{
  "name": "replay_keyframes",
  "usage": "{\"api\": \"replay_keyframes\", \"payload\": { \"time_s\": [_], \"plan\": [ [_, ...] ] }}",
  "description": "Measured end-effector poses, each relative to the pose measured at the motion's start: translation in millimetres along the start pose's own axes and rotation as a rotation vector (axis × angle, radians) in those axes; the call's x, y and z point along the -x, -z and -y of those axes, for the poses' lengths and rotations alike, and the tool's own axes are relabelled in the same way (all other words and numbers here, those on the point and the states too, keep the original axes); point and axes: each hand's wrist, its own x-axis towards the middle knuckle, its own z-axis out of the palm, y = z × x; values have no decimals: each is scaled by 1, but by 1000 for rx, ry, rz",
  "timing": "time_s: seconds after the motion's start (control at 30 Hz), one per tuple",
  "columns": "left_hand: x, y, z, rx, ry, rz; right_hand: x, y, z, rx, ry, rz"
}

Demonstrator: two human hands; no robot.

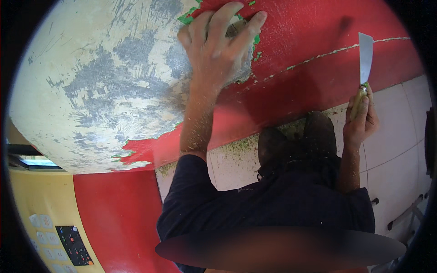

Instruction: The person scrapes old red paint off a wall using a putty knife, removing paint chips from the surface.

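Left hand [211, 43] outstretched, right hand [362, 119] clenched

Moderate light throws soft shadows across the red wall [296, 41]; floor lines [389, 159] bend outward, corners blacken.

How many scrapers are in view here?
1: the scraper is held by its handle in the right hand, blade pointing up in the picture. The left hand is at the wall; anything beneath its palm is hidden.

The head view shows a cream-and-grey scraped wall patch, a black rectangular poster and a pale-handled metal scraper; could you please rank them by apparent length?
Largest first:
1. Cream-and-grey scraped wall patch
2. Pale-handled metal scraper
3. Black rectangular poster
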Motion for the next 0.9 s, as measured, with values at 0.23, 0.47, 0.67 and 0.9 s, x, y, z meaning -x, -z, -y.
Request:
{"api": "replay_keyframes", "payload": {
  "time_s": [0.23,0.47,0.67,0.9],
  "plan": [
    [5,-21,21,109,-131,-131,27,10,11,-60,-64,117],
    [-8,30,51,97,123,-584,38,22,42,-69,-8,43],
    [112,-45,-50,30,-65,292,68,56,50,25,94,77],
    [147,-46,-54,496,-352,433,92,96,43,61,38,-14]
  ]
}}
